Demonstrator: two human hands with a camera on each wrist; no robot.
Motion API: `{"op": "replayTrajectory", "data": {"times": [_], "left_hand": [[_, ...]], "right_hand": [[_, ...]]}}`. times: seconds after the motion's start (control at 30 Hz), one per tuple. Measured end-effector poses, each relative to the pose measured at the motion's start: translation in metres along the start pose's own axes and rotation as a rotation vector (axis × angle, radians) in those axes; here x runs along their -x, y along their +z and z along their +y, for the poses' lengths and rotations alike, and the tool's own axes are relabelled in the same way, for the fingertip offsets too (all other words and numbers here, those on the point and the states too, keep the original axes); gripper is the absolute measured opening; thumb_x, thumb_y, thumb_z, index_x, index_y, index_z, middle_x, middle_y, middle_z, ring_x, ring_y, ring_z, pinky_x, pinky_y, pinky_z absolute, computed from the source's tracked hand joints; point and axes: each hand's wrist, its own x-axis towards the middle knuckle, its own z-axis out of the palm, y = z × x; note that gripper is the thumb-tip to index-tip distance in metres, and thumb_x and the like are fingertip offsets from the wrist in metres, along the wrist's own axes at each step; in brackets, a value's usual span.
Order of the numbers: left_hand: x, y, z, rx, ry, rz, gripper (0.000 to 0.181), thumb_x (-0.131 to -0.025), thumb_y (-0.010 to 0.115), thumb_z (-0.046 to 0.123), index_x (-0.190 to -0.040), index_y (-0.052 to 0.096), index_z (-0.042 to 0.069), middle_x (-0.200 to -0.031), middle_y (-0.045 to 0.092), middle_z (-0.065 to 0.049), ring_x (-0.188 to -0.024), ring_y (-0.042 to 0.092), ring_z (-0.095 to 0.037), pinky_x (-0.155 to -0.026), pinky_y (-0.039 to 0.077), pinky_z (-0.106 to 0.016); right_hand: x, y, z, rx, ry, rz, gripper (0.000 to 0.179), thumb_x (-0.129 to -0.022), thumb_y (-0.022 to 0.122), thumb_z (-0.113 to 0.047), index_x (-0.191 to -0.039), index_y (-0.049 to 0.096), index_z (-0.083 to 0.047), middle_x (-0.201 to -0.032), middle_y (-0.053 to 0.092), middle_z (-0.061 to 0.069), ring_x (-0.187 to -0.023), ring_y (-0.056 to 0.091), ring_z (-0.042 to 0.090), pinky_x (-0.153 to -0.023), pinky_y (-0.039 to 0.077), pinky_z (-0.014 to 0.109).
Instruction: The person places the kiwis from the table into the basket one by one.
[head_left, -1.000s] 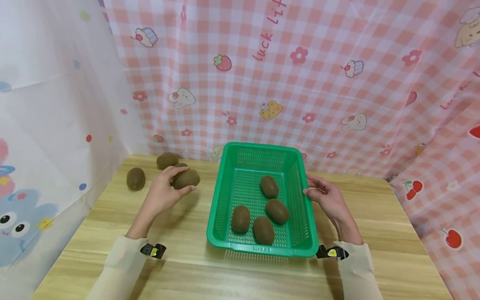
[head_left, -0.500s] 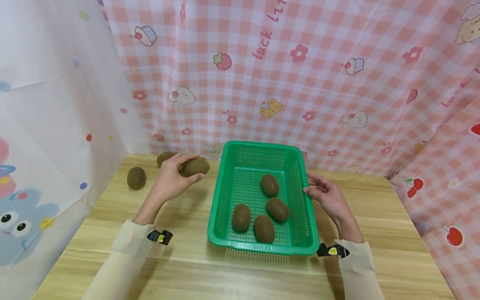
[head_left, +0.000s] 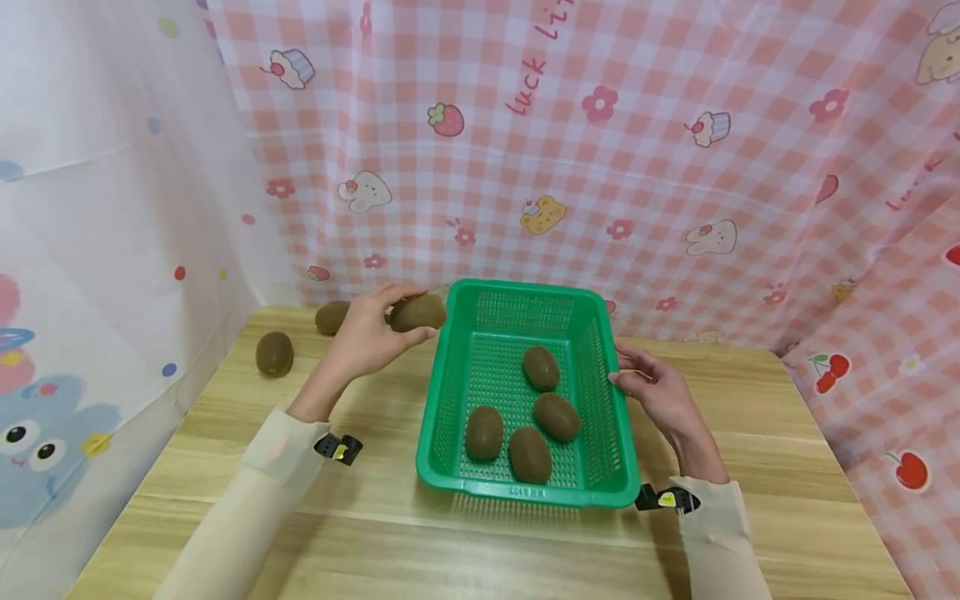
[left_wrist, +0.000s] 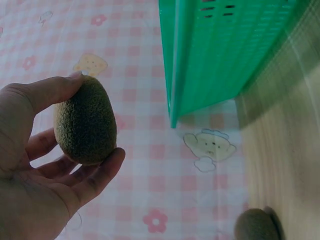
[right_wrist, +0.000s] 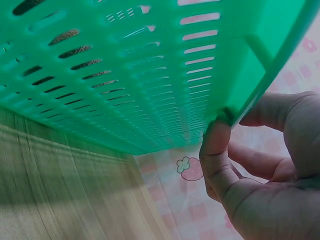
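Observation:
In the head view my left hand (head_left: 366,333) holds a brown kiwi (head_left: 420,312) just outside the left rim of a green plastic basket (head_left: 525,493). The left wrist view shows thumb and fingertips gripping this kiwi (left_wrist: 86,122) at its two ends, with the basket wall (left_wrist: 215,65) to its right. Several kiwis (head_left: 557,417) lie on the basket's floor. At the right side, my right hand (head_left: 656,396) pinches the basket's rim between thumb and fingers; the right wrist view has those fingers (right_wrist: 217,140) at the rim, beside the slotted wall.
On the wooden table (head_left: 360,533), one kiwi (head_left: 274,354) lies at the far left and another (head_left: 332,317) near the back edge, partly behind my left hand. A checked pink curtain (head_left: 487,167) hangs behind the table, a white one (head_left: 135,208) to its left.
My left hand has risen away from the kiwis on the table and moved right and back with the held kiwi, up to the basket's left rim. My right hand stays on the rim.

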Motion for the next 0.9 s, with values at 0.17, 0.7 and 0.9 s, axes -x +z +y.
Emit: {"op": "replayTrajectory", "data": {"times": [0.17, 0.7, 0.9], "left_hand": [[-0.011, 0.003, 0.010, -0.013, -0.003, -0.054, 0.057, -0.086, 0.085, 0.029, -0.137, 0.067, 0.013, -0.134, 0.067, -0.010, -0.118, 0.061, -0.028, -0.093, 0.052, -0.047], [-0.040, 0.032, 0.028, -0.004, 0.028, -0.214, 0.056, -0.088, 0.083, 0.027, -0.138, 0.064, 0.010, -0.138, 0.063, -0.013, -0.121, 0.062, -0.031, -0.099, 0.053, -0.047], [-0.039, 0.042, 0.032, -0.018, 0.038, -0.244, 0.056, -0.086, 0.084, 0.026, -0.137, 0.065, 0.009, -0.133, 0.066, -0.012, -0.118, 0.062, -0.030, -0.096, 0.054, -0.046]], "right_hand": [[-0.001, 0.000, 0.001, -0.009, -0.003, 0.006, 0.059, -0.101, 0.063, -0.014, -0.156, 0.044, -0.012, -0.141, 0.054, 0.025, -0.103, 0.064, -0.001, -0.086, 0.056, 0.019], [-0.002, -0.002, -0.002, 0.006, -0.001, 0.018, 0.059, -0.100, 0.063, -0.015, -0.156, 0.044, -0.012, -0.141, 0.056, 0.023, -0.101, 0.065, -0.002, -0.085, 0.056, 0.019], [-0.001, 0.000, 0.000, -0.003, 0.002, 0.012, 0.059, -0.100, 0.064, -0.014, -0.156, 0.044, -0.010, -0.140, 0.057, 0.024, -0.101, 0.066, -0.001, -0.085, 0.056, 0.020]]}}
